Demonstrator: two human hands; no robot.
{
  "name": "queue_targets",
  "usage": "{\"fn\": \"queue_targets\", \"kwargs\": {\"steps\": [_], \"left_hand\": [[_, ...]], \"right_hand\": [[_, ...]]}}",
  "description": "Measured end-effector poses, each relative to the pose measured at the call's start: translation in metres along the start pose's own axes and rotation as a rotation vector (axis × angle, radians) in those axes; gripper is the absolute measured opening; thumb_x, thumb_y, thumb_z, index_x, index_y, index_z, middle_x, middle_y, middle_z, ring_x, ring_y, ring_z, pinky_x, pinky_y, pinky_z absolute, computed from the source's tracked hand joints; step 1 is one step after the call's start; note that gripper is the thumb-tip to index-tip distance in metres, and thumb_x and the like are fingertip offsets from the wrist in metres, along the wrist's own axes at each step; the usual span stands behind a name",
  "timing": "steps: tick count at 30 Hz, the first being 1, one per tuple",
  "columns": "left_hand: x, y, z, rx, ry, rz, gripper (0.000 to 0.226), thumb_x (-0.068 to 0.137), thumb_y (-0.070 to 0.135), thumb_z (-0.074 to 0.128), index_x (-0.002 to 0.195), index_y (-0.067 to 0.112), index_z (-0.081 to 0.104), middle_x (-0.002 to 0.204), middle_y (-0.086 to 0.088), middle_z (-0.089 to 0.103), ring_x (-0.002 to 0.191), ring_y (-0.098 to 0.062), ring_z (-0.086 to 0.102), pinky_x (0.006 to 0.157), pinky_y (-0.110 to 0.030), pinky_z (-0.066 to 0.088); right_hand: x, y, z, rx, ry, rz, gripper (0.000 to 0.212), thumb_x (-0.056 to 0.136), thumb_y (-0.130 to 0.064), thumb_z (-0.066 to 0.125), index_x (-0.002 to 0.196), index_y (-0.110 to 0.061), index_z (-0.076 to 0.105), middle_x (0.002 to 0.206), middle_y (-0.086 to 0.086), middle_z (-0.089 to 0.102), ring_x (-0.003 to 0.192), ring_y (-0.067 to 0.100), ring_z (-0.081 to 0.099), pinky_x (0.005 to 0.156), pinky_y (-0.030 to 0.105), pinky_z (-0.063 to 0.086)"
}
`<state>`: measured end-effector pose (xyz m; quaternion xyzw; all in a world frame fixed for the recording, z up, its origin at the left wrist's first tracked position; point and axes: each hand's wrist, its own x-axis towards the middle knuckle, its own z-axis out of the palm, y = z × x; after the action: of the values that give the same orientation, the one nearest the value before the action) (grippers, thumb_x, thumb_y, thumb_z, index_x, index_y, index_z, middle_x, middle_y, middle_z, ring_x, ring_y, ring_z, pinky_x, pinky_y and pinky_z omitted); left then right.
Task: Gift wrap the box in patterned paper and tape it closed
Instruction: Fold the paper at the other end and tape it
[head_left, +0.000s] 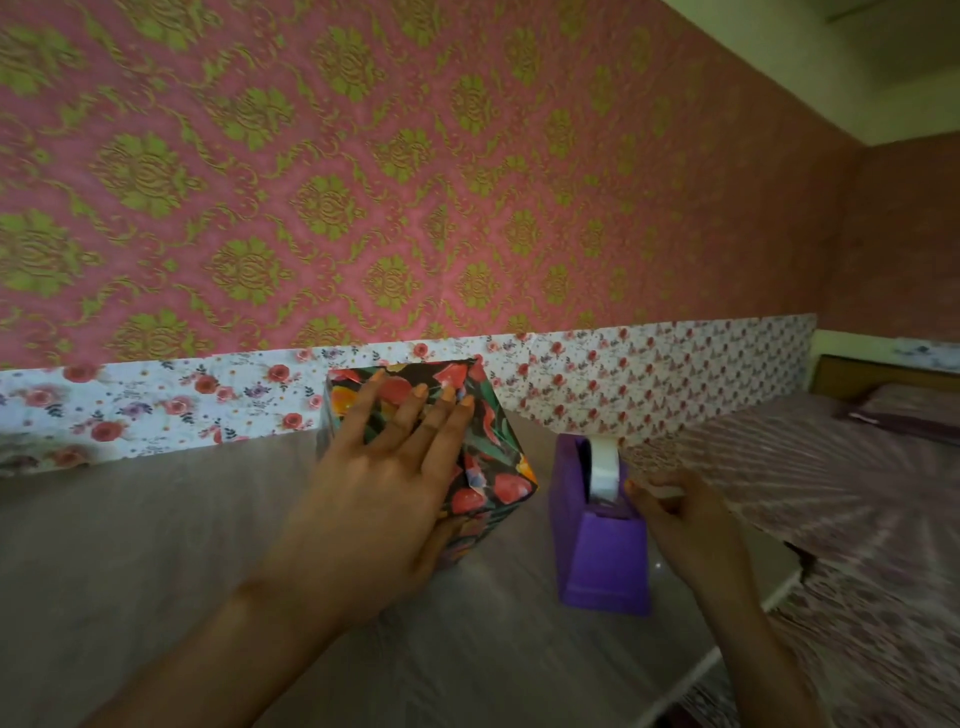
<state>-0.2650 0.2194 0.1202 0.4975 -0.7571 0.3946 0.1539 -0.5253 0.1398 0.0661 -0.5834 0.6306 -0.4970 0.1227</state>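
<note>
pressing flat on top of the cube-shaped box wrapped in dark floral paper (501, 462), your left hand (384, 467) is lying open, fingers straight and spread across the folded flaps, thumb running down the near face. the box is standing on the grey wood-grain table (156, 545), toward its far edge and just left of the purple plastic tape dispenser (602, 556).

it is probably behaving as a light, stiff thing. the sides are resisting your push, but the glossy paper is likely sliding over itself, and the creased flaps are likely springing up the moment you ease off. so the best place to hold is where you are holding now, squarely over the folds. your weight should be going straight down rather than sideways, since a light box is apt to skate on that smooth table.

your right hand (685, 525) is reaching in from the near right, its fingertips pinching the whitish tape end (662, 491) just beside the white tape roll (605, 467). the tape is looking thin and clingy, so you are best pulling it taut and gripping only its very tip.
</note>
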Motion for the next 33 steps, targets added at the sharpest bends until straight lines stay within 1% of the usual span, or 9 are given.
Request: {"fn": "queue_targets", "kwargs": {"steps": [5, 7, 11, 14, 16, 19, 25, 28, 33], "left_hand": [[-0.002, 0.003, 0.001, 0.002, 0.026, -0.021, 0.075, 0.077, 0.049, 0.043, 0.129, -0.004, 0.051, 0.115, -0.019, 0.066, 0.112, -0.035, 0.060, 0.098, -0.060, 0.028], [-0.003, 0.005, 0.002, -0.006, 0.042, -0.019, 0.074, 0.077, 0.047, 0.039, 0.129, -0.004, 0.052, 0.114, -0.019, 0.066, 0.111, -0.036, 0.061, 0.098, -0.061, 0.028], [-0.004, 0.006, 0.001, -0.013, 0.067, -0.015, 0.074, 0.077, 0.047, 0.038, 0.128, -0.005, 0.052, 0.111, -0.020, 0.067, 0.109, -0.036, 0.062, 0.098, -0.061, 0.028], [-0.003, 0.005, 0.002, -0.018, 0.065, -0.014, 0.074, 0.077, 0.047, 0.039, 0.129, -0.005, 0.049, 0.111, -0.019, 0.067, 0.110, -0.036, 0.062, 0.098, -0.061, 0.028], [-0.003, 0.006, 0.002, -0.018, 0.064, -0.015, 0.074, 0.077, 0.047, 0.039, 0.129, -0.004, 0.048, 0.113, -0.019, 0.066, 0.110, -0.036, 0.061, 0.100, -0.062, 0.026], [-0.003, 0.006, 0.001, -0.009, 0.062, -0.014, 0.075, 0.077, 0.048, 0.039, 0.129, -0.005, 0.051, 0.115, -0.020, 0.065, 0.110, -0.036, 0.061, 0.102, -0.064, 0.023], [-0.004, 0.007, -0.001, -0.026, 0.065, -0.036, 0.075, 0.090, 0.053, 0.027, 0.128, -0.006, 0.052, 0.114, -0.020, 0.066, 0.110, -0.037, 0.061, 0.104, -0.066, 0.019], [-0.004, 0.009, -0.003, -0.036, 0.060, -0.042, 0.075, 0.090, 0.053, 0.025, 0.128, -0.006, 0.051, 0.115, -0.020, 0.066, 0.111, -0.038, 0.060, 0.105, -0.066, 0.016], [-0.004, 0.013, -0.004, -0.060, 0.075, -0.050, 0.073, 0.081, 0.049, 0.034, 0.134, 0.001, 0.041, 0.117, -0.019, 0.065, 0.113, -0.038, 0.059, 0.103, -0.067, 0.018]], "right_hand": [[0.009, -0.011, 0.005, 0.043, -0.067, 0.070, 0.026, 0.083, -0.045, 0.063, 0.090, -0.020, 0.062, 0.084, -0.001, 0.063, 0.074, 0.013, 0.057, 0.059, 0.025, 0.035], [0.006, -0.017, 0.007, 0.108, -0.070, 0.100, 0.025, 0.079, -0.033, 0.072, 0.094, -0.020, 0.057, 0.083, 0.000, 0.063, 0.069, 0.011, 0.057, 0.056, 0.024, 0.036], [-0.012, -0.025, 0.019, 0.299, 0.166, 0.105, 0.031, 0.076, -0.013, 0.075, 0.086, -0.026, 0.048, 0.068, -0.005, 0.059, 0.065, 0.014, 0.058, 0.060, 0.027, 0.041], [-0.025, -0.031, 0.034, 0.759, 0.353, 0.230, 0.036, 0.080, -0.004, 0.069, 0.072, -0.026, 0.041, 0.065, -0.002, 0.050, 0.066, 0.018, 0.053, 0.074, 0.035, 0.045], [-0.029, -0.035, 0.040, 1.001, 0.456, 0.297, 0.037, 0.080, 0.002, 0.066, 0.068, -0.021, 0.039, 0.065, 0.001, 0.044, 0.065, 0.020, 0.046, 0.067, 0.036, 0.043], [-0.044, -0.035, 0.047, 1.045, 0.499, 0.269, 0.041, 0.078, 0.011, 0.060, 0.064, -0.019, 0.034, 0.062, -0.001, 0.037, 0.058, 0.012, 0.037, 0.057, 0.026, 0.036], [-0.066, -0.010, 0.045, 0.949, 0.374, 0.323, 0.020, 0.078, 0.002, 0.067, 0.078, -0.015, 0.056, 0.041, -0.014, 0.052, 0.042, -0.005, 0.046, 0.047, 0.011, 0.043], [-0.068, -0.012, 0.035, 0.962, 0.228, 0.410, 0.011, 0.081, -0.002, 0.066, 0.086, -0.012, 0.064, 0.042, -0.010, 0.057, 0.035, -0.004, 0.044, 0.034, 0.011, 0.035], [-0.069, -0.020, 0.025, 1.133, 0.016, 0.633, 0.018, 0.084, 0.002, 0.056, 0.073, -0.012, 0.059, 0.038, -0.008, 0.045, 0.026, 0.000, 0.028, 0.026, 0.009, 0.018]]}}
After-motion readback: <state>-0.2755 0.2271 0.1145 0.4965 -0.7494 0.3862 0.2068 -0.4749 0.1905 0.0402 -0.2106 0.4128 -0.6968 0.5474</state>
